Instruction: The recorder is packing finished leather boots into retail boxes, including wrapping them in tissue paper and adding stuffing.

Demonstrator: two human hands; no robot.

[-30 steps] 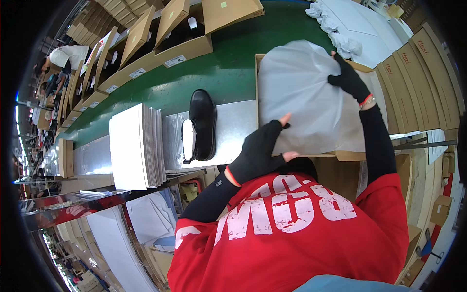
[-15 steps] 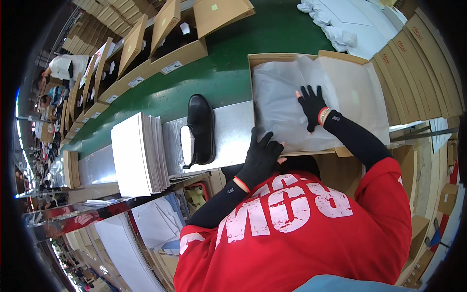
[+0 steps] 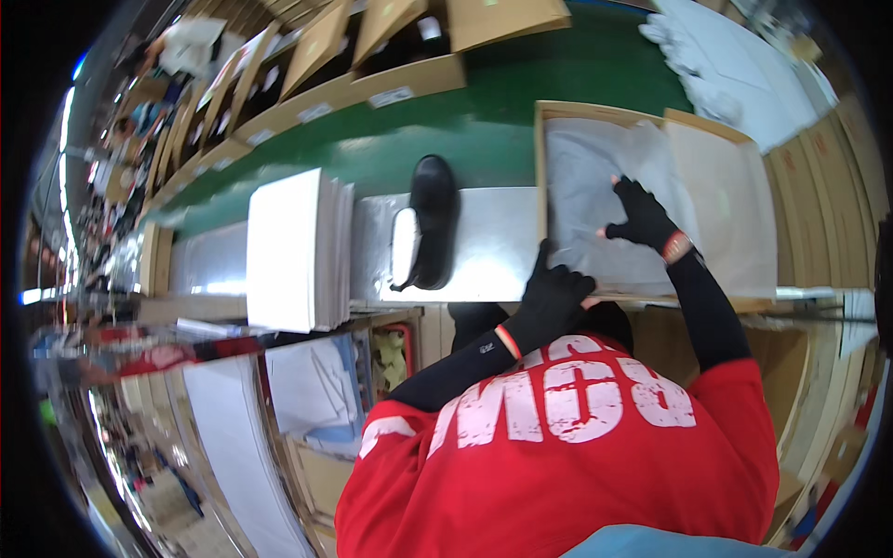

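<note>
A cardboard shoe box (image 3: 542, 167) lies open at the right, lined with thin white tissue paper (image 3: 586, 172). My right hand (image 3: 644, 219), in a black glove with bare tips, rests on the paper, fingers stretched out and thumb apart. At the box's near left corner, my left hand (image 3: 555, 296), gloved likewise, touches the rim with its fingers apart and the index pointing away from me. Left of the box, a black ankle boot (image 3: 435, 223) lies on its side on the metal-topped strip (image 3: 498, 232), with white showing at its opening.
A stack of white sheets (image 3: 284, 251) stands left of the boot. Beyond, open cardboard boxes (image 3: 344, 93) line the green table (image 3: 512, 112). Closed boxes (image 3: 819, 205) lean together at the far right. White paper (image 3: 744, 74) lies at the back right. Shelves (image 3: 316, 381) sit below the strip.
The whole view has shifted, so the box and boot appear farther right. My right hand has turned on the paper, its thumb now spread out to the left. My left hand stays at the corner.
</note>
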